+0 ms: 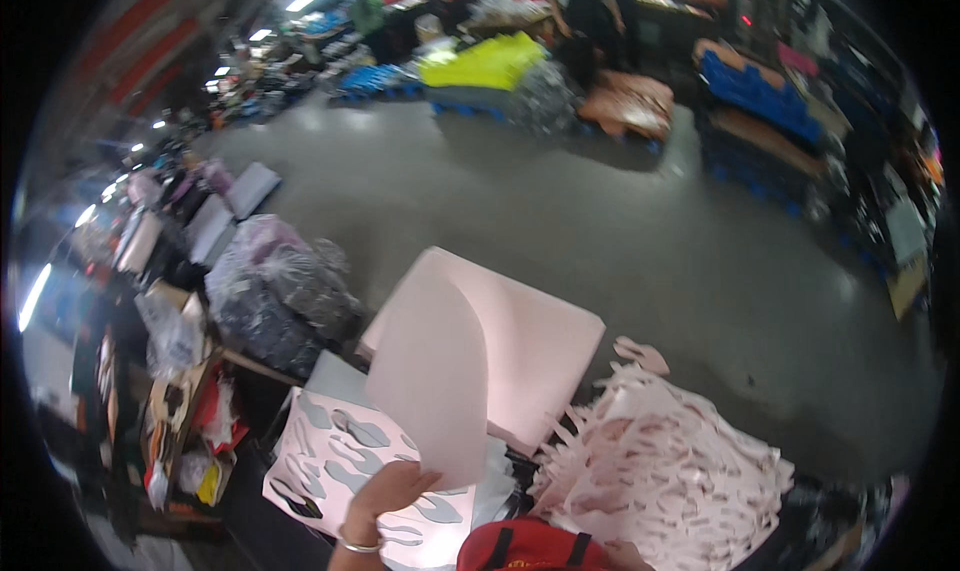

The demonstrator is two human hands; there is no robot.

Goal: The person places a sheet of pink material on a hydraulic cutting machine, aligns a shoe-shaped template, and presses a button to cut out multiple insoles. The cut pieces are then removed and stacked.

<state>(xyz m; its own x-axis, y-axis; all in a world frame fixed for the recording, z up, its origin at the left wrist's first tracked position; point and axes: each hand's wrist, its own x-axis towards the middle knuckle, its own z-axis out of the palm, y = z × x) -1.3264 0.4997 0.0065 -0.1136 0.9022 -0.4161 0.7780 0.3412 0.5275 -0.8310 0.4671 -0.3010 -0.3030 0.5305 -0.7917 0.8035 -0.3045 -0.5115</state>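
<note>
By the left hand (388, 489), seen from the head view, a large pale pink sheet (432, 381) is gripped near its lower edge, the fingers being closed on it. A light-coloured bracelet (360, 544) is worn at that wrist. The right hand cannot be clearly made out at the lower edge, so its state cannot be told. The sheet is held raised and bent, its rounded upper part being set against a thick, square-cornered pink stack (530, 336), which is partly covered by it; whether the two are touching cannot be told.

Below the sheet, a patterned pink panel (312, 443) is marked by grey, leaf-like shapes, and part of it is hidden by the left hand. To the right, a broad heap of pink offcuts (660, 471) is piled up, full of slits and strips, with a loose curled scrap (642, 354) lying at its far edge. At the bottom, a red item with dark straps (530, 548) is cut off by the frame.

On the left, bundles wrapped in clear plastic (285, 291) are gathered near a shelf (180, 411) crowded with bags. Beyond the grey floor (500, 191), a bright yellow-green stack (485, 66), a brownish pile (630, 103) and a blue stack (755, 91) are seen, and a standing person (585, 11) is shown blurred.
</note>
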